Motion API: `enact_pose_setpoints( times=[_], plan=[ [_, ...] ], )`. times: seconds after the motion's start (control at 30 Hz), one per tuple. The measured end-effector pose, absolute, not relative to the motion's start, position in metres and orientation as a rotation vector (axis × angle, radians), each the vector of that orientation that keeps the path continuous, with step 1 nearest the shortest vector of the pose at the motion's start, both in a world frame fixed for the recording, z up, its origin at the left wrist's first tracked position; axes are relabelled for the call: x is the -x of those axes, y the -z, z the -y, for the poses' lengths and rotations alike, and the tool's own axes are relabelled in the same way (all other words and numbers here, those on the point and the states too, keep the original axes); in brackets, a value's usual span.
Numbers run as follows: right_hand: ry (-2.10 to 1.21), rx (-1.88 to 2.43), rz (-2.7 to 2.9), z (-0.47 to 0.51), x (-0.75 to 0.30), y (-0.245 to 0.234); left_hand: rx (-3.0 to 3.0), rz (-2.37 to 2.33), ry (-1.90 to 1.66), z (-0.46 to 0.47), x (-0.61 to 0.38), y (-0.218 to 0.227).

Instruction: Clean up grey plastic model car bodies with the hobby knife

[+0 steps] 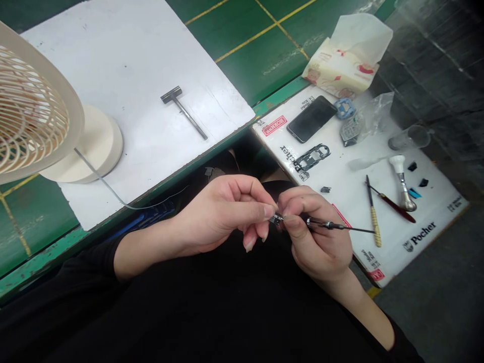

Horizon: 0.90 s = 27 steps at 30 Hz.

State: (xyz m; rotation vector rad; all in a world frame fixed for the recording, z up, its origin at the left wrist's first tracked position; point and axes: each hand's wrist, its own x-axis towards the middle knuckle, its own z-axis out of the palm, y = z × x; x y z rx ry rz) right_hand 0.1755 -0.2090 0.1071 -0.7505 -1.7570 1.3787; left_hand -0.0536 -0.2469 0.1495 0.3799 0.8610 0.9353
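Well, the left hand (223,214) is curled nearly shut, its fingertips pinching a small metal piece (277,218), which sits at the very middle of the view, between the two hands. It is too small to make out in detail. The right hand (317,237) is closed too, gripping a thin screwdriver (333,226) much like a pen. Its shaft runs out toward 3 o'clock, and its working end meets the metal piece, though the fingers hide the exact spot.

At about 2 o'clock from the hands lies a white mat (351,176) with printed lettering, well covered with things. Just beyond the right hand are a yellow-handled tool (375,220) and a red-handled tool (395,209), lying crossed, with a silver tool with a white knob (401,184) beside them. Farther toward 1 o'clock lie a black phone (312,118), a dark metal frame (312,157) and a clear plastic bag (374,113). A pack of tissues (344,58) sits off the mat's far edge on the green bench (260,55).

Around 10 o'clock, a white board (151,60) carries a T-shaped metal tool (184,112). A cream fan (34,106) stands at the board's near corner around 9 o'clock.
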Motion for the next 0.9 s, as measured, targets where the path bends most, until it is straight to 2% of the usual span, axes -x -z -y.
enact_pose_setpoints(
  times=[0.4, 0.53, 0.67, 0.9],
  plan=[
    [-1.369, 0.798, 1.762, 0.208, -0.177, -0.107, -0.394, -0.873, -0.959, 0.244, 0.053, -0.147],
    [-1.294, 1.049, 1.769, 0.205, -0.196, -0.087, -0.438, -0.986, -1.017, 0.241, 0.054, -0.132],
    [-1.052, 1.452, 1.737, 0.185, -0.242, -0.055, -0.586, -1.2, -1.074, 0.237, 0.056, -0.107],
    [-0.364, 1.961, 1.632, 0.146, -0.323, -0.006, -0.569, -1.313, -0.941, 0.22, 0.048, -0.075]
  ],
)
